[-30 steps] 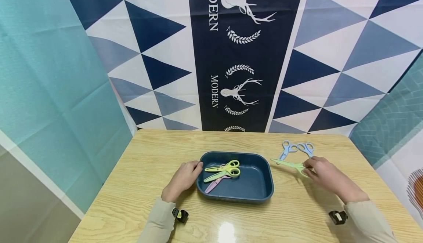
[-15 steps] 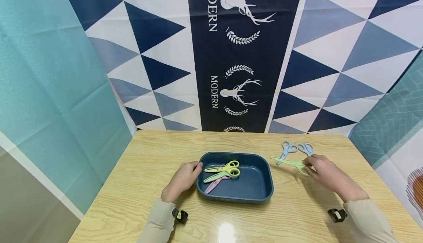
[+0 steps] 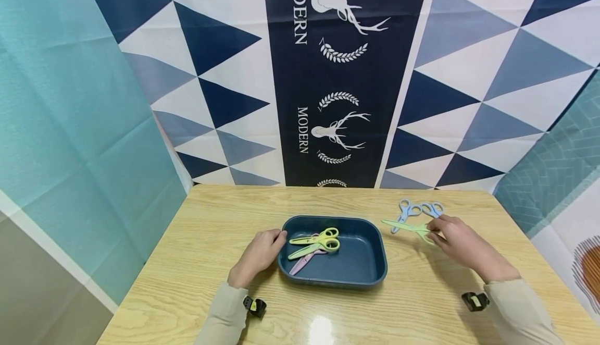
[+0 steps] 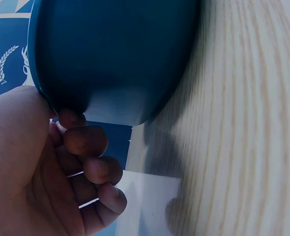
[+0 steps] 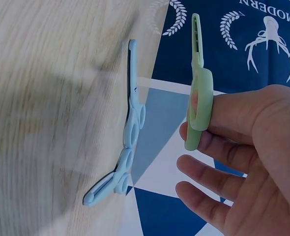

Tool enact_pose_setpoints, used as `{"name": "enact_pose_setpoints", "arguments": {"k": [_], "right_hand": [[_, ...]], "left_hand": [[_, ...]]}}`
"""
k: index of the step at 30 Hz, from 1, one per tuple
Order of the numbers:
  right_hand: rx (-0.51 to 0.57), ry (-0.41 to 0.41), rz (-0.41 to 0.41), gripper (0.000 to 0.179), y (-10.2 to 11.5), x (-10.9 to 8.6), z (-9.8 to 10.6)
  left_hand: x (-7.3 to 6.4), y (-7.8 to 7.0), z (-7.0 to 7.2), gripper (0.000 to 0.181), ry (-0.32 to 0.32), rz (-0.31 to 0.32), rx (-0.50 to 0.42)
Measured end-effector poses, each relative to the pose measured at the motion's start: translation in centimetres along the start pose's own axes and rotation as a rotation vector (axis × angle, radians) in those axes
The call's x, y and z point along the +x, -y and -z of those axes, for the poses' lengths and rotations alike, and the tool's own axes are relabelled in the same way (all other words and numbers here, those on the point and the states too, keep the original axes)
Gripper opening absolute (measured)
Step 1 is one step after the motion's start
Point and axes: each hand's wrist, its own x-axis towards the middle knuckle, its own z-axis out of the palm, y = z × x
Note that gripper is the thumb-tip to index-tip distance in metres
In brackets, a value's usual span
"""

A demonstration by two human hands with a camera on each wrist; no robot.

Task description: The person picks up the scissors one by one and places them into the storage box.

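My right hand (image 3: 457, 241) pinches a pair of light green scissors (image 3: 405, 227) by the handle loops, raised off the table with the blades pointing left. In the right wrist view, thumb and index finger hold the green scissors (image 5: 202, 98) while the other fingers are loosely bent. Two pairs of light blue scissors (image 3: 405, 213) lie on the table just behind that hand. My left hand (image 3: 259, 254) grips the left rim of a dark blue rectangular box (image 3: 335, 284) between thumb and index finger. Inside, yellow scissors (image 3: 307, 240), green scissors (image 3: 302, 253) and pink scissors (image 3: 302, 265) overlap at the left.
The wooden table (image 3: 211, 209) ends at a patterned cloth backdrop (image 3: 225, 100). A teal cloth (image 3: 94, 126) hangs along the left side. Bare tabletop shows between the box and my right hand.
The right hand has lifted the green scissors slightly and shifted them a little to the left. The left hand and the box have stayed in place.
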Motion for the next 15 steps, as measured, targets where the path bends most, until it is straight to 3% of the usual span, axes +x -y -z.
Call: {"name": "enact_pose_setpoints", "arguments": {"k": [15], "right_hand": [[-0.016, -0.025, 0.01, 0.01, 0.67, 0.94, 0.09]], "left_hand": [[0.02, -0.01, -0.02, 0.04, -0.006, -0.008, -0.002]]}}
